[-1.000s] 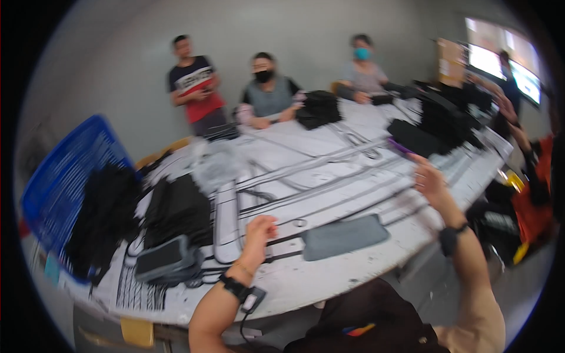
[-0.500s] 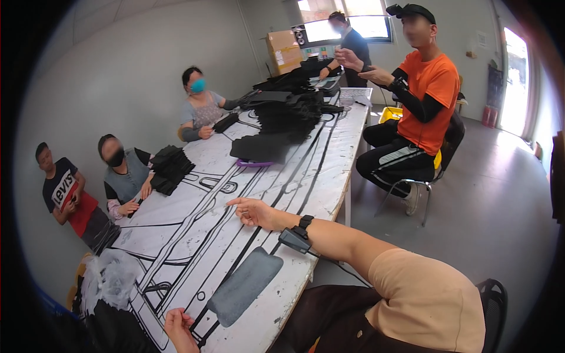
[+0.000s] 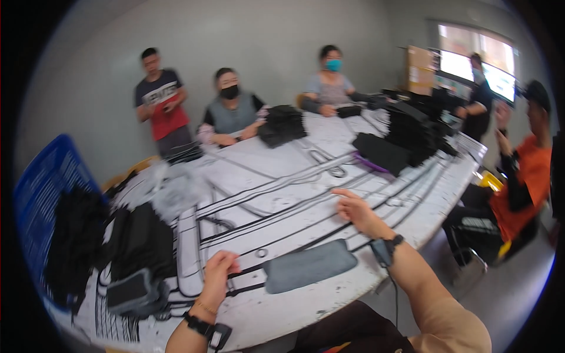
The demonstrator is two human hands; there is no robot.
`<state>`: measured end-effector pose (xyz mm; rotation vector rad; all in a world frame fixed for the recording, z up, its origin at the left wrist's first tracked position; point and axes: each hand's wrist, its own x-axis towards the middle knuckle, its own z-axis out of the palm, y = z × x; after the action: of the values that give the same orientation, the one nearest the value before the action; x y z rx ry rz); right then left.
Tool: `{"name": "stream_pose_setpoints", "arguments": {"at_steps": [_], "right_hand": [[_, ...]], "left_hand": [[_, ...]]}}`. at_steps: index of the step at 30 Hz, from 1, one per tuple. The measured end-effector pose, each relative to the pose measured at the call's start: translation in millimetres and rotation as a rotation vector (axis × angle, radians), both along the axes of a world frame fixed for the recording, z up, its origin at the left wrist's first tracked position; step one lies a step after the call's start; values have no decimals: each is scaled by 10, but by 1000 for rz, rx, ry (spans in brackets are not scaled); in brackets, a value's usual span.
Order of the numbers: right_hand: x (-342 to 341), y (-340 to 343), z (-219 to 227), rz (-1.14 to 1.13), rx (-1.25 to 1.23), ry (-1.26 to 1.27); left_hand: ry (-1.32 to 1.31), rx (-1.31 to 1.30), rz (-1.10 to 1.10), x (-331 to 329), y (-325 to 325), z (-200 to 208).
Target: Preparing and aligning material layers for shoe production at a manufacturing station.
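Observation:
My left hand [image 3: 220,272] is over the table's near side with loosely bent fingers and nothing visible in them. It is left of a flat grey rounded-rectangle shape [image 3: 311,267] on the white table [image 3: 282,206]; I cannot tell whether that is a piece of cloth or paint. My right hand [image 3: 356,213] is beyond this shape's right end, its index finger stretched out toward the left and the other fingers partly curled. No object shows in it. Both wrists carry dark strapped devices. Black line drawings cover the tabletop. The hands are slightly blurred.
A folded black stack [image 3: 141,242] and a grey-black pouch-like item [image 3: 136,292] lie at left, near clear plastic bags [image 3: 176,191] and a blue crate [image 3: 56,182]. Black piles [image 3: 412,132] fill the far right. Several people are around the table; one in orange [image 3: 521,182] sits right.
The view has swung left, bringing the blue crate and left-hand stacks into sight. My left hand and forearm show more fully. My right hand still points over the table.

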<state>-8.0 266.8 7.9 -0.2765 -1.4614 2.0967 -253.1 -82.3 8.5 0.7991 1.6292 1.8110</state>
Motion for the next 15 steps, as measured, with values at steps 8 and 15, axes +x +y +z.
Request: {"name": "stream_pose_setpoints", "arguments": {"at_steps": [8,15], "right_hand": [[-87,-98,57,7,-7,-32],[-136,-74,89,30,168,-14]], "left_hand": [[-17,-9,27,98,-171,4],[155,10,-59,-35,-55,-110]]}}
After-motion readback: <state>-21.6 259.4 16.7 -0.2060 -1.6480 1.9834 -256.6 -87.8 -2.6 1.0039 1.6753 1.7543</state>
